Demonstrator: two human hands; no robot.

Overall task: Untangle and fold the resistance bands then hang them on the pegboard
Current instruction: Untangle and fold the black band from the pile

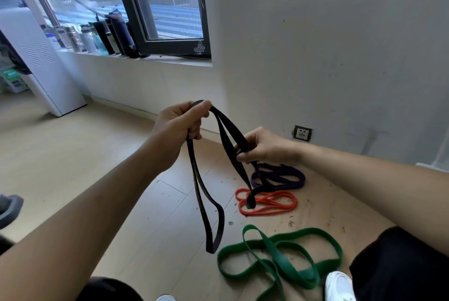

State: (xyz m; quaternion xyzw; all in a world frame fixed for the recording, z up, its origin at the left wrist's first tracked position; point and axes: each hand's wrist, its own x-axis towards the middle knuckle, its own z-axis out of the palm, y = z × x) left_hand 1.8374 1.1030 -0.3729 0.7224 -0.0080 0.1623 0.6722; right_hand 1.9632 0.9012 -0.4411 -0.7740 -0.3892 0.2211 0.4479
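Observation:
A black resistance band [209, 208] hangs in the air between my hands. My left hand [179, 125] grips its top fold, and one long loop drops from there toward the floor. My right hand [262, 146] pinches a second doubled section lower and to the right; that section's end dangles over the bands below. On the wooden floor lie a purple band [289, 175] by the wall, an orange band [269, 203] in front of it, and a wide green band [286, 254] tangled nearest me. No pegboard is in view.
A white wall with a socket [302, 133] stands close on the right. A windowsill holds several bottles [97, 38]. A white cabinet [46, 67] stands at the left. Small debris dots the floor [97, 167]. My white shoe [339, 286] sits beside the green band.

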